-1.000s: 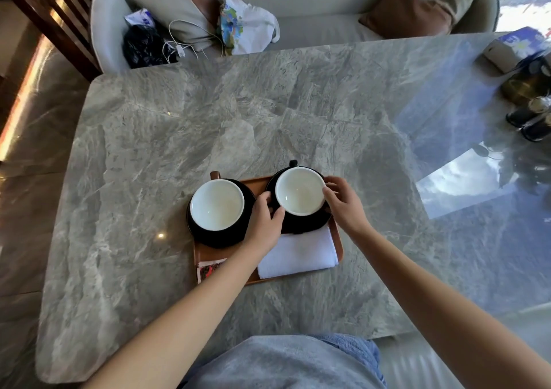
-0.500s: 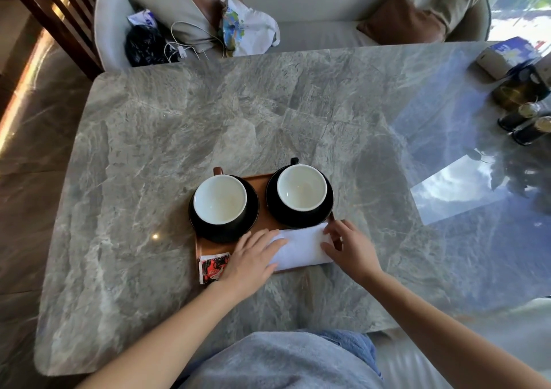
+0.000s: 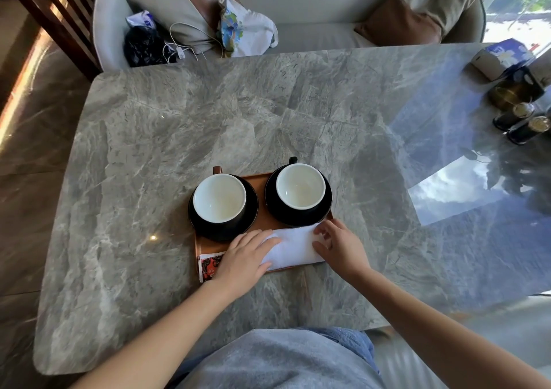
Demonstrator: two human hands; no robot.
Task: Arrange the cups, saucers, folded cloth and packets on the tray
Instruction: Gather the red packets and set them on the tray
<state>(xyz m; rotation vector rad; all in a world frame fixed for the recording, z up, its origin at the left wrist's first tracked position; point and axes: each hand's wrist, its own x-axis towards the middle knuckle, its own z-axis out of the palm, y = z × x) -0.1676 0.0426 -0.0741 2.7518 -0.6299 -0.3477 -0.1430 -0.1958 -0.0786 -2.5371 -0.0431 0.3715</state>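
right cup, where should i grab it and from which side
Probably by its handle, which sticks out at the far rim, pointing away from you. Reach round the right cup from its right side and pinch the handle; the bowl is wide and round, a poorer grip. It stands upright on its saucer, so lift straight up.

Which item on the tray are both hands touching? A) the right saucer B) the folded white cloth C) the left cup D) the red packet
B: the left hand lies flat on the folded white cloth, and the right hand fingers its right edge.
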